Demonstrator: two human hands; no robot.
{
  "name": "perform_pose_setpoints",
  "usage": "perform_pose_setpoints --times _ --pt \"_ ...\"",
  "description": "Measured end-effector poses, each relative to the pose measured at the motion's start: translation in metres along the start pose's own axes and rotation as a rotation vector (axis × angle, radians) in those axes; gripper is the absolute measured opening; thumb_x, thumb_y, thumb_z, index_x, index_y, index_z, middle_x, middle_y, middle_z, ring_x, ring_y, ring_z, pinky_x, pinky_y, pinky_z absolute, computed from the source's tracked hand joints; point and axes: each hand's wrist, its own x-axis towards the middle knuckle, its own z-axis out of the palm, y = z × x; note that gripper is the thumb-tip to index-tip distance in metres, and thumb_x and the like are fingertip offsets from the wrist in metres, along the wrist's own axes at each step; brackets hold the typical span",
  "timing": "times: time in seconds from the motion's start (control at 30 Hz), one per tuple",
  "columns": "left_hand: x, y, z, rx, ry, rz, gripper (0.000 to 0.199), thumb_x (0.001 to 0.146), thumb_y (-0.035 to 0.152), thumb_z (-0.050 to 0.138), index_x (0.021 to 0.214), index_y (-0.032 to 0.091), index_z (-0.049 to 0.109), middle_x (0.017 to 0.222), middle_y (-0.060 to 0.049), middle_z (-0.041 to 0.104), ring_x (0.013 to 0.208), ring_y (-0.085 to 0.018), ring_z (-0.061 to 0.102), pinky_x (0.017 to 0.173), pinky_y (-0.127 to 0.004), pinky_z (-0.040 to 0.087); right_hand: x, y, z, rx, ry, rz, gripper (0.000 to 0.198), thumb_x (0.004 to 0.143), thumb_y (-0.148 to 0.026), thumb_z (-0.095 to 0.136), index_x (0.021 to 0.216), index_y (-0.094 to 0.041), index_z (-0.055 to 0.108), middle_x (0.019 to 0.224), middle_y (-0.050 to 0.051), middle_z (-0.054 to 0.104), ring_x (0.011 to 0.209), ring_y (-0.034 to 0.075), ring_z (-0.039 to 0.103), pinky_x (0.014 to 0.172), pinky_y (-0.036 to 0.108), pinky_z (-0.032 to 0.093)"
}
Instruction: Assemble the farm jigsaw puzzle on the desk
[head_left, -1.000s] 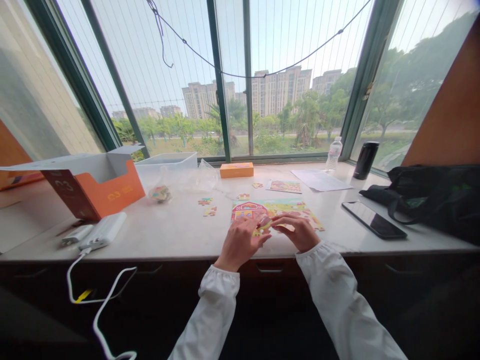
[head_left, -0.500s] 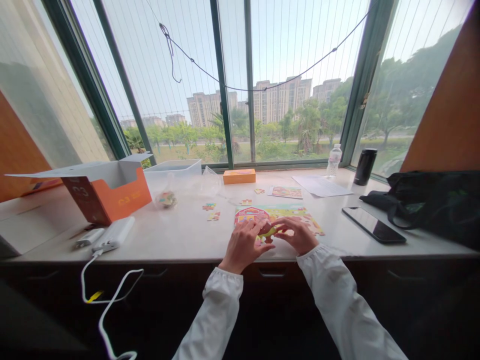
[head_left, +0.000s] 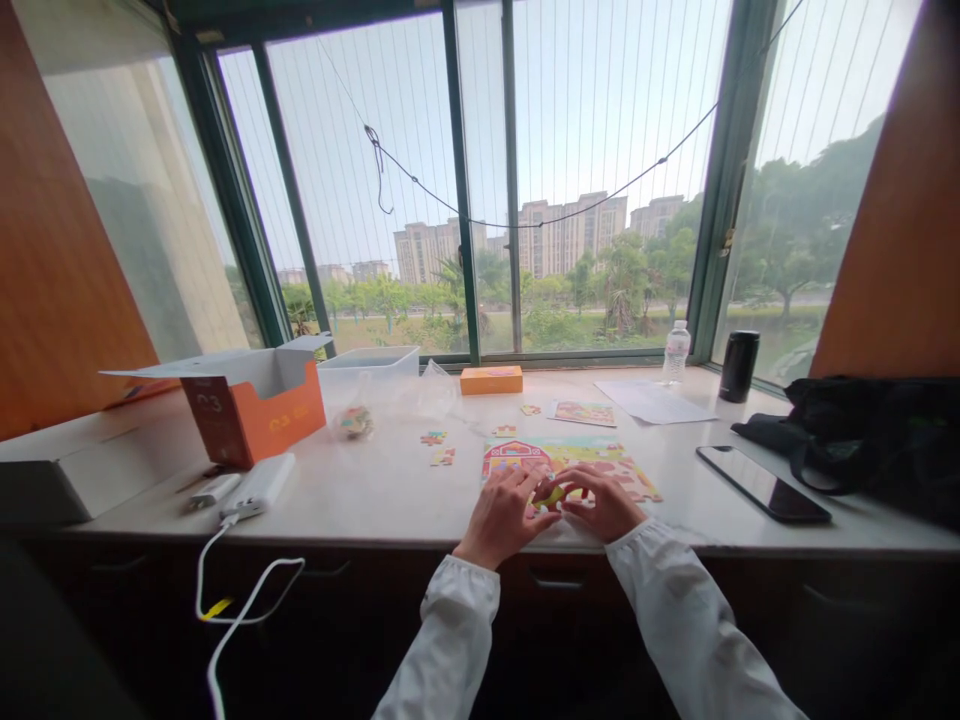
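Align brown-and-green cardboard piece (head_left: 553,494) before pressing at near edge of colourful rectangular jigsaw (head_left: 570,454), left hand (head_left: 501,510) and right hand (head_left: 607,503) half-curling fingers around, can't tell if pinching.

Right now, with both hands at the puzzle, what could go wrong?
1. The left hand and right hand work close together over the puzzle; a stray push might pop joined pieces loose.
2. The white cable hangs over the front edge of the counter; a snag could drag the white block off.
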Motion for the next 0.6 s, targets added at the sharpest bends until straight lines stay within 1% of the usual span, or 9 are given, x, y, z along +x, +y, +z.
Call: perform_pose_setpoints --times 0.1,0.17,0.23,0.33,0.47,0.53,0.6 --pt "0.000 -0.003 0.003 -0.015 -0.007 -0.001 0.070 0.074 0.054 0.075 0.135 0.026 0.053 0.113 -0.007 0.066 0.109 -0.027 0.058 0.096 -0.044 0.046 0.000 -0.001 0.001 -0.050 0.022 -0.024 0.020 0.082 -0.019 0.063 0.101 -0.023 0.069 0.102 0.007 0.073 0.088 0.019 0.069 0.071 0.031 0.058" --pt "0.000 -0.004 0.003 -0.034 -0.018 -0.004 0.072 0.072 0.058 0.075 0.133 0.024 0.054 0.113 -0.009 0.066 0.109 -0.028 0.059 0.093 -0.044 0.047 0.000 -0.002 0.000 -0.063 0.053 -0.046 0.020 0.083 -0.022 0.063 0.103 -0.024 0.069 0.102 0.007 0.073 0.091 0.020 0.070 0.072 0.032 0.059" --pt "0.000 -0.004 0.001 -0.059 -0.015 0.005 0.073 0.071 0.058 0.076 0.130 0.023 0.055 0.114 -0.010 0.065 0.109 -0.028 0.059 0.094 -0.045 0.047 0.000 -0.004 -0.001 -0.057 0.091 -0.068 0.019 0.085 -0.025 0.063 0.102 -0.024 0.070 0.104 0.007 0.073 0.092 0.020 0.070 0.071 0.032 0.060" --pt "0.001 0.001 -0.008 -0.091 0.002 0.034 0.069 0.071 0.053 0.078 0.129 0.023 0.055 0.115 -0.009 0.066 0.109 -0.027 0.060 0.098 -0.045 0.046 -0.001 -0.012 -0.005 -0.054 0.130 -0.093 0.017 0.087 -0.028 0.061 0.101 -0.025 0.071 0.107 0.008 0.072 0.093 0.021 0.070 0.071 0.033 0.062" --pt "-0.002 0.014 -0.025 -0.126 0.000 0.043 0.067 0.075 0.042 0.078 0.134 0.025 0.052 0.117 -0.008 0.066 0.110 -0.026 0.059 0.095 -0.042 0.048 -0.004 -0.025 -0.012 -0.065 0.136 -0.110 0.017 0.090 -0.028 0.059 0.102 -0.026 0.072 0.110 0.008 0.072 0.096 0.021 0.070 0.072 0.032 0.062" --pt "-0.006 0.021 -0.032 -0.147 0.005 0.033 0.066 0.077 0.042 0.076 0.136 0.025 0.052 0.117 -0.008 0.067 0.110 -0.026 0.059 0.095 -0.042 0.049 -0.007 -0.030 -0.017 -0.062 0.136 -0.110 0.018 0.090 -0.029 0.059 0.103 -0.026 0.072 0.113 0.009 0.071 0.099 0.022 0.069 0.073 0.032 0.062" --pt "-0.013 0.026 -0.035 -0.168 0.011 0.026 0.060 0.079 0.042 0.074 0.134 0.027 0.054 0.114 -0.006 0.068 0.108 -0.026 0.060 0.096 -0.043 0.048 -0.012 -0.035 -0.022 -0.064 0.148 -0.098 0.018 0.091 -0.029 0.058 0.102 -0.026 0.072 0.114 0.008 0.071 0.103 0.023 0.068 0.076 0.033 0.062"
